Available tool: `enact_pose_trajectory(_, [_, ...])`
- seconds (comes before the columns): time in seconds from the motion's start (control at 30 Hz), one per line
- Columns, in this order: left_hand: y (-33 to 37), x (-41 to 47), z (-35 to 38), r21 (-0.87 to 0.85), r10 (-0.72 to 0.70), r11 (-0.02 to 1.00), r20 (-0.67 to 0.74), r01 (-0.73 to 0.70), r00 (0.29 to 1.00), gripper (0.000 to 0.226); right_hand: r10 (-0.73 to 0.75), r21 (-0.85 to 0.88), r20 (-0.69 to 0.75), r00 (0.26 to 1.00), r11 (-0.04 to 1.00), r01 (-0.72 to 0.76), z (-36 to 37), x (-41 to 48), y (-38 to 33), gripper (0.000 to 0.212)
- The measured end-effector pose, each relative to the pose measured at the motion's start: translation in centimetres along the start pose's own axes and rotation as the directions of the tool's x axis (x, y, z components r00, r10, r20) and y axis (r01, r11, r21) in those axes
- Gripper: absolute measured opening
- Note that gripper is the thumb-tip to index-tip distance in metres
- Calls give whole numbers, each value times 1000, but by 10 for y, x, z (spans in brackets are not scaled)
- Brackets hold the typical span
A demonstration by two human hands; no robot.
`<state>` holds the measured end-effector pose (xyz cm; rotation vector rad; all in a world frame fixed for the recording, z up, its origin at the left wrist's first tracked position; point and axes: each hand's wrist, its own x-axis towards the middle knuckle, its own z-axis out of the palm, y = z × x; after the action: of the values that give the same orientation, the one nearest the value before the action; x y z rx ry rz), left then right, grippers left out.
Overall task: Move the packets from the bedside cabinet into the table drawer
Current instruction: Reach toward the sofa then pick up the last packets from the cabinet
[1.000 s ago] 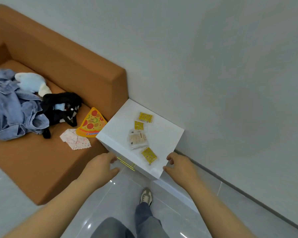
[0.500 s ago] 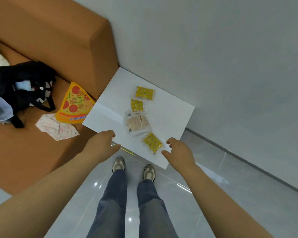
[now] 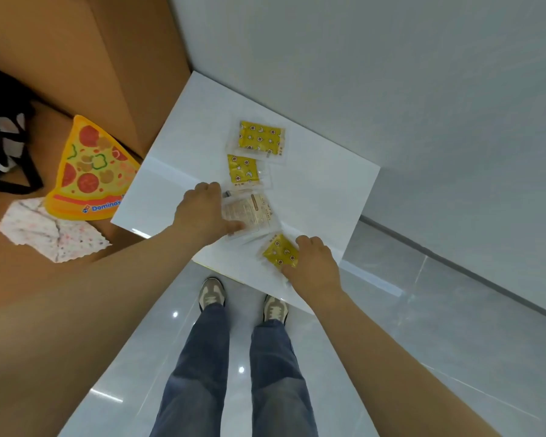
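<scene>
The white bedside cabinet carries several packets in a row. Farthest lies a yellow packet, then a smaller yellow one, a pale see-through packet and a near yellow packet. My left hand has its fingers curled at the pale packet's left edge and its thumb pressed on it. Over the right side of the near yellow packet, my right hand curls its fingers around the edge. No table drawer is in view.
An orange sofa abuts the cabinet on the left, holding a pizza-slice cushion, a patterned cloth and a black bag. A grey wall stands behind. My feet are on glossy floor tiles before the cabinet.
Both hands have moved forward from the cabinet's front edge onto the packets: the left onto the pale one, the right onto the near yellow one. The camera has moved closer.
</scene>
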<state>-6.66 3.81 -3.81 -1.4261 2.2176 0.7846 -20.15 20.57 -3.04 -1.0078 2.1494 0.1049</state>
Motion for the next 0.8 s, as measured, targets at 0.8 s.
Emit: enact_pose_trajectory(0.8, [-21,21,23,-227,-164,955,135,192,977,62,58,63,-56,997,997,-55,10,35,12,17])
